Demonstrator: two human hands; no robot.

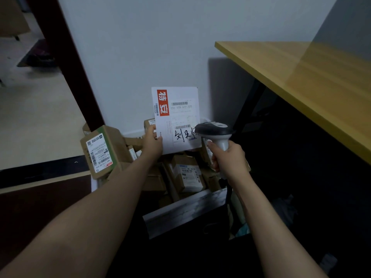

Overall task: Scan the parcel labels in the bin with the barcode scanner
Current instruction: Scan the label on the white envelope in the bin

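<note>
My left hand [153, 144] holds a flat white envelope parcel [176, 115] upright by its lower left corner, above the bin. The envelope carries a red block with white characters, two barcodes and black handwriting. My right hand [228, 157] grips the handle of a grey and white barcode scanner [215, 130]. The scanner's head sits in front of the envelope's lower right corner and covers part of the handwriting. Below both hands lies the bin [186, 209], filled with several brown cardboard parcels with white labels.
A brown box with a white label [100, 152] leans on the bin's left side. A yellow wooden tabletop [301, 81] juts out at the right, with dark space beneath it. A white wall stands behind the bin. A dark door frame [66, 57] rises at the left.
</note>
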